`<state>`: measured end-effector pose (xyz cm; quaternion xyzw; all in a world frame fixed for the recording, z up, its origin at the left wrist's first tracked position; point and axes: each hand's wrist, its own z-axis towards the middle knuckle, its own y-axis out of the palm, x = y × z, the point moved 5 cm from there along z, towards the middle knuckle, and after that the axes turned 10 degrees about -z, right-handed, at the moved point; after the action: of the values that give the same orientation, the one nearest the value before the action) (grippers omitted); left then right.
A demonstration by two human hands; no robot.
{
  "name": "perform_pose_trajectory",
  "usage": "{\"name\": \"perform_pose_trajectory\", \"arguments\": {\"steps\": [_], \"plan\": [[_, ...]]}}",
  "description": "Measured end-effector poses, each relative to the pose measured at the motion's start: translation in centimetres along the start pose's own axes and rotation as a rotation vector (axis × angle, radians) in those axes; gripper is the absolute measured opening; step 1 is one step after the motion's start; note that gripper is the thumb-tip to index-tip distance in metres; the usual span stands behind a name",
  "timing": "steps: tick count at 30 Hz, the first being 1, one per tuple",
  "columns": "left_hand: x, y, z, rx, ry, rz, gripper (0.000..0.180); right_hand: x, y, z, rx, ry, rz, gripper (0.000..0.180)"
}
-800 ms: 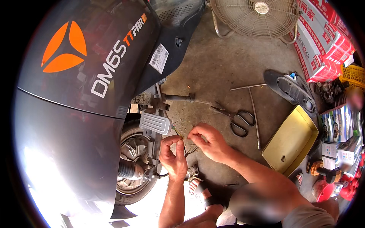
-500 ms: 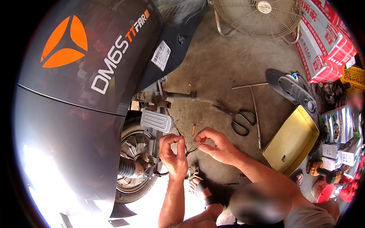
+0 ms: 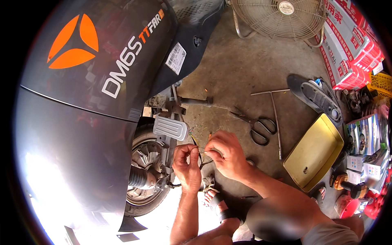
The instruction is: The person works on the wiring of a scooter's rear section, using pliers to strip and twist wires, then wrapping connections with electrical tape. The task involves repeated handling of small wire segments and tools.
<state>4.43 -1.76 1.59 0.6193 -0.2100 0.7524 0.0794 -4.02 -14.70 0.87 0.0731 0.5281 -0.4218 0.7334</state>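
Thin dark wires [image 3: 200,159] run beside the wheel, below a grey ribbed foot pedal [image 3: 170,126]. My left hand [image 3: 187,168] is closed, thumb and forefinger pinching a wire near its end. Close on its right, my right hand [image 3: 226,155] is closed too, its fingertips pinched at the same wires, almost touching the left fingertips. Exactly which strand each hand has is too fine to make out. An orange piece on the floor is partly hidden behind the right hand.
A dark vehicle body panel [image 3: 77,130] fills the left, above a wheel [image 3: 143,161]. Black-handled scissors [image 3: 261,130], a T-handle wrench [image 3: 276,122] and a yellow tray [image 3: 314,153] lie on the floor at right. Farther off are a fan [image 3: 281,18] and red-white cartons [image 3: 353,49].
My right hand has moved left and its fingers have closed at the wires beside my left fingertips. The left hand keeps its pinch, and the view has shifted slightly.
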Motion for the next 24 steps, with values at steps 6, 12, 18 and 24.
{"name": "perform_pose_trajectory", "arguments": {"steps": [6, 12, 18, 24], "plan": [[0.2, -0.2, 0.2, -0.046, -0.006, -0.022, 0.001, 0.0, 0.9, 0.4, 0.019, 0.014, 0.032, 0.02], [0.5, -0.4, 0.2, -0.064, -0.044, -0.053, 0.002, -0.1, 1.6, 0.6, -0.002, 0.017, 0.05, 0.017], [0.3, -0.6, 0.3, -0.079, -0.069, -0.075, 0.002, 0.3, 2.3, 0.3, 0.002, 0.106, 0.143, 0.017], [-0.2, -0.9, 0.2, -0.083, -0.102, -0.105, 0.003, 0.1, 2.3, 0.3, 0.009, 0.178, 0.167, 0.015]]}}
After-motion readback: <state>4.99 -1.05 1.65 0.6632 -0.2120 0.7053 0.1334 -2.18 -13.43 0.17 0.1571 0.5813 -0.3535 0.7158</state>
